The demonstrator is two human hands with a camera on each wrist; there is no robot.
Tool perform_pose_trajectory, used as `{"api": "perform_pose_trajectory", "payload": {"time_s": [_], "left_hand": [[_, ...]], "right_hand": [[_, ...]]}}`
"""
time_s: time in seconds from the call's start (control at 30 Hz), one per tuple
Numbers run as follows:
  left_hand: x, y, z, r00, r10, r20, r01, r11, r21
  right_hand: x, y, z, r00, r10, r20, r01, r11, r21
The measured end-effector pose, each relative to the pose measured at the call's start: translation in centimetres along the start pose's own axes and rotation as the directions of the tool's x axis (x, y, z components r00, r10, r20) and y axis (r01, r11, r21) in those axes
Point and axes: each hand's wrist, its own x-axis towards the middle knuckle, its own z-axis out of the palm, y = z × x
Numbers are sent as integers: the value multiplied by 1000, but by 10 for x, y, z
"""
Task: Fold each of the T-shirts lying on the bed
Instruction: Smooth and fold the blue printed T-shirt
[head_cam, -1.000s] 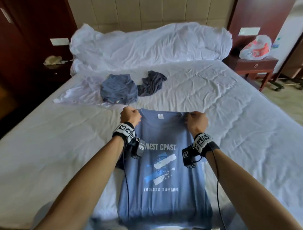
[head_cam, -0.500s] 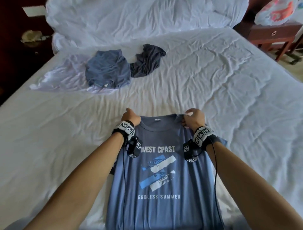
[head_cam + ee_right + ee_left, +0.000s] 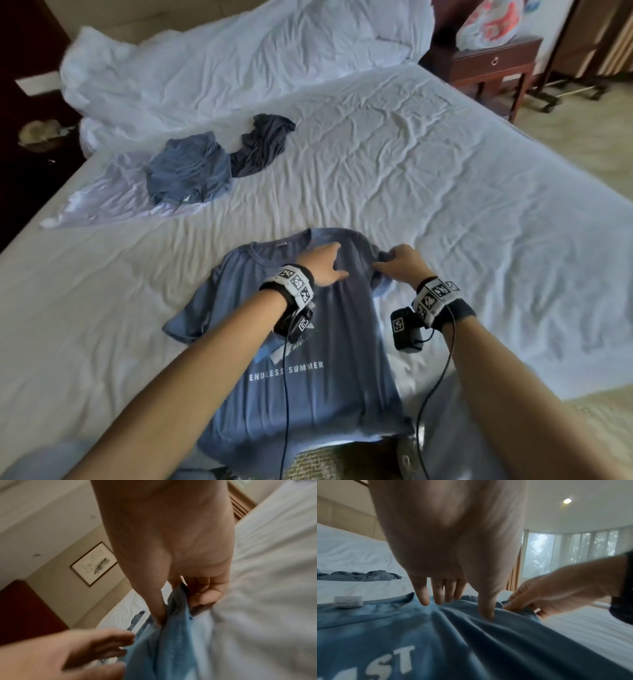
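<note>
Blue T-shirt (image 3: 346, 346) lies print side up on the white bed (image 3: 479, 212), lower centre of the head view, hem hanging off the near edge. Left hand (image 3: 322, 265) lies flat on the chest just below the collar, fingers (image 3: 436, 595) straight and close together, thumb pressing cloth down. Right hand (image 3: 400, 263) pinches the shirt's right shoulder and sleeve between thumb and curled fingers (image 3: 204, 596), the fabric bunched there. Judgement: thin soft knit, light, no stiffness, drapes and wrinkles at once and drags over the sheet, so hold one part flat while moving another; best grips are shoulder seam, sleeve edge and hem corners, not mid-panel. Readable print: "ENDLESS SUMMER" in white across the belly in the head view; "ST" in the left wrist view; rest of the graphic hidden by the wrist. Small white neck label (image 3: 348, 601), text unreadable. Upper left of the head view: 2 more crumpled shirts, grey-blue shirt (image 3: 188, 171) and dark shirt (image 3: 263, 144), touching, not yet folded, over a pale cloth (image 3: 102, 202).
</note>
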Motion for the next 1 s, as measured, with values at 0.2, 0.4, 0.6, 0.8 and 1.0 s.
{"api": "perform_pose_trajectory", "payload": {"time_s": [0.2, 0.4, 0.6, 0.8, 1.0], "left_hand": [[8, 5, 26, 996, 29, 87, -32, 999, 31], [13, 17, 18, 989, -12, 148, 4, 999, 52], [37, 31, 24, 992, -37, 124, 23, 994, 108], [44, 37, 35, 989, -71, 126, 58, 993, 102], [43, 36, 40, 994, -63, 85, 56, 995, 89]], "right_hand": [[21, -5, -27, 974, 79, -213, 57, 824, 564], [41, 26, -53, 910, 193, -367, 27, 856, 516], [39, 43, -50, 955, 106, -279, -34, 967, 251], [29, 40, -50, 998, 70, -4, -67, 967, 245], [0, 7, -50, 950, -310, -43, 288, 815, 503]]}}
